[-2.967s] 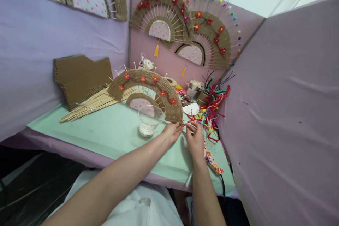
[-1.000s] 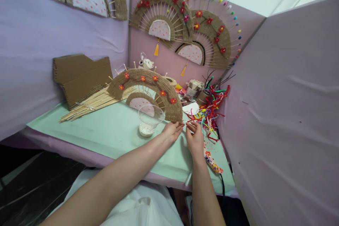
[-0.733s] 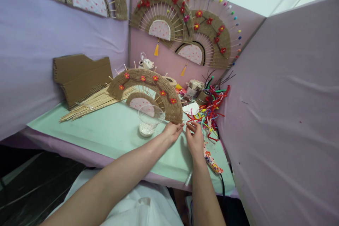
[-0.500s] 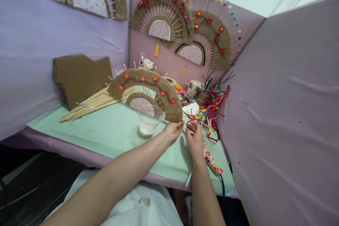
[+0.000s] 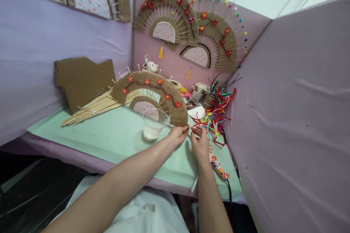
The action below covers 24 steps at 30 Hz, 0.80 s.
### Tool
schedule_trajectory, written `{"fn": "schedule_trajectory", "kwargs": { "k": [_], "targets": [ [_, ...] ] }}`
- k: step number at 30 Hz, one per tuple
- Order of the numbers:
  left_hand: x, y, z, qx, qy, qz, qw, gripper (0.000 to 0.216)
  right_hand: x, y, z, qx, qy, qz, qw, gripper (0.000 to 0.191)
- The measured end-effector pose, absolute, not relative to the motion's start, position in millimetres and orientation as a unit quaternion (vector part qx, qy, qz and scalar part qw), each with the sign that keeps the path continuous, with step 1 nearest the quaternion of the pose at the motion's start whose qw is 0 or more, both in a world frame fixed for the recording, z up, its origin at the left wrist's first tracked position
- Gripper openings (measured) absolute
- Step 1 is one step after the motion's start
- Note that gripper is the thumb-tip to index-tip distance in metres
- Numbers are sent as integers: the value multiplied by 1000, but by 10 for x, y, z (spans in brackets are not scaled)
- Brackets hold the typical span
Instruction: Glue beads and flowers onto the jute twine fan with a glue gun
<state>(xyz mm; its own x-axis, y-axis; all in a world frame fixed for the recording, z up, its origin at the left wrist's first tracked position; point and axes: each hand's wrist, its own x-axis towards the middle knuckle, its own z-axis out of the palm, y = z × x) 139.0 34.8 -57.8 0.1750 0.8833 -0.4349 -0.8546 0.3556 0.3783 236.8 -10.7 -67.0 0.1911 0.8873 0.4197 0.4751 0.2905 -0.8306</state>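
Note:
A twine-wrapped fan (image 5: 175,111) with red flowers and white-tipped sticks along its upper edge stands on the table. At its lower right end, my left hand (image 5: 179,134) is closed around the corner, where a stick end pokes out. My right hand (image 5: 201,143) is just to the right, its thumb and fingers drawn together beside that stick end. Something small and whitish lies between the two hands, too small to name. A clear plastic cup (image 5: 151,134) holding white bead-like bits stands in front of the fan.
Bundled thin sticks (image 5: 90,109) and folded cardboard (image 5: 84,78) lie at the left. Coloured pipe cleaners (image 5: 218,113) are heaped at the right, with a patterned glue gun (image 5: 218,167) and its cord nearer me. More fans (image 5: 229,40) hang on the back wall.
My right hand's fingers have come slightly closer to the stick end at the fan's corner. My left hand keeps its place; the whole view has shifted a little.

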Motion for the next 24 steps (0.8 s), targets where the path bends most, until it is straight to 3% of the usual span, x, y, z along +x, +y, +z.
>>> {"fn": "schedule_trajectory", "kwargs": {
  "k": [24],
  "targets": [
    [1386,292,-571,82,331,560,755,21,2366,-105,-680,-560,-602,197,534,31]
  ]
}}
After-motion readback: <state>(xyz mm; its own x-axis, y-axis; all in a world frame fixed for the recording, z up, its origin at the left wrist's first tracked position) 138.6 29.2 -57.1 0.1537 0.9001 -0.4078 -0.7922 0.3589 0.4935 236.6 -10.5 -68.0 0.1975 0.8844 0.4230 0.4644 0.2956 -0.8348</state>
